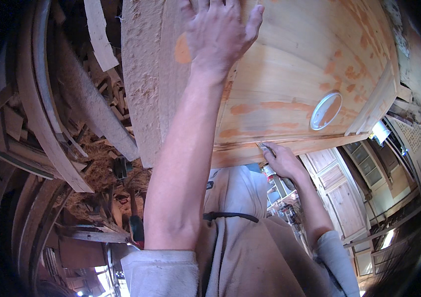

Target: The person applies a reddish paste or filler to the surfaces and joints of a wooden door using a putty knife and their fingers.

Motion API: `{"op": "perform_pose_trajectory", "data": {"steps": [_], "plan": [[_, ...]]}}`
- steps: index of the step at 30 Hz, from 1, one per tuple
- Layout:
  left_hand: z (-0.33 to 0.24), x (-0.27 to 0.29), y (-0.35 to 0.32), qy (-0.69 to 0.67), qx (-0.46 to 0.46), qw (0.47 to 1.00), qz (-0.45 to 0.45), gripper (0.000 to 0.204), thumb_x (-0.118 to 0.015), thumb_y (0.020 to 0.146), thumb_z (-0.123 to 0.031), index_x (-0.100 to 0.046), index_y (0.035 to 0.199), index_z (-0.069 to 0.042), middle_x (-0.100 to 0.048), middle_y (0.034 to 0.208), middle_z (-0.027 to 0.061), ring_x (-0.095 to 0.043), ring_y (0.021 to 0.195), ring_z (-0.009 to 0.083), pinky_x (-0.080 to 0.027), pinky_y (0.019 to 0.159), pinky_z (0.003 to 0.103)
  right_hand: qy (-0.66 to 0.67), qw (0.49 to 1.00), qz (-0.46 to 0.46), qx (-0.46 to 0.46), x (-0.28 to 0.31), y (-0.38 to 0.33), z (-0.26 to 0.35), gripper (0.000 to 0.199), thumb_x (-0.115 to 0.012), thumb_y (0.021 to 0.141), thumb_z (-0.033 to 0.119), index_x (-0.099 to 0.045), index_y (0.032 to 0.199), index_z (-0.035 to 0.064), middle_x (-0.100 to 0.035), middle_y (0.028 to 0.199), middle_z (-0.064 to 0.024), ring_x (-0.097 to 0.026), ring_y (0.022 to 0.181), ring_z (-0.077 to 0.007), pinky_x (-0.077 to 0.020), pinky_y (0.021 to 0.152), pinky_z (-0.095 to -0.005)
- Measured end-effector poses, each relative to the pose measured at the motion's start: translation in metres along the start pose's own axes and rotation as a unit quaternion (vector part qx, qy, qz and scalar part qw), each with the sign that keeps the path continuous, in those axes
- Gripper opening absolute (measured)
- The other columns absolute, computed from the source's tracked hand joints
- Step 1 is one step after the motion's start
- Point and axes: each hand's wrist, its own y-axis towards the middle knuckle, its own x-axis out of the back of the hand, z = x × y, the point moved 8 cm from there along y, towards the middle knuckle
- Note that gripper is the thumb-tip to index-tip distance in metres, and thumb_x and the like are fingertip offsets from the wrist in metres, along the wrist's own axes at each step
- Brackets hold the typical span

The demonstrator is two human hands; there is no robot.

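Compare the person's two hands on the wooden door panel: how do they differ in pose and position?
The left hand lies flat, fingers spread, high on the door panel; the right hand is curled at the panel's lower edge. The left hand holds nothing; the right hand pinches a small tool, too small to identify. The left arm is stretched out; the right arm is bent. Both touch the same panel.
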Motion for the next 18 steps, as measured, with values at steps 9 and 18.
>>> {"op": "perform_pose_trajectory", "data": {"steps": [9,18], "plan": [[0.0,0.0,0.0,-0.008,0.003,1.0,0.004,0.075,-0.057,0.091,-0.046,-0.039,0.147,-0.001,-0.034,0.157,0.0167,-0.024,0.149,0.031,-0.008,0.121,0.055,-0.004,1.0,0.01,0.007,-0.004,0.004,0.01,0.046,-0.051,0.094,0.029,-0.057,0.131,0.002,-0.064,0.112,-0.0328,-0.061,0.108,-0.0461,-0.0475,0.096,-0.0501],[0.001,0.0,0.001,-0.008,0.007,1.0,0.008,0.076,-0.057,0.092,-0.047,-0.037,0.149,-0.001,-0.032,0.158,0.0162,-0.023,0.149,0.0304,-0.009,0.122,0.054,-0.002,0.999,0.018,0.027,-0.012,0.007,0.035,0.041,-0.051,0.092,0.026,-0.06,0.118,-0.0032,-0.064,0.108,-0.0337,-0.061,0.105,-0.0476,-0.0473,0.094,-0.0517]]}}
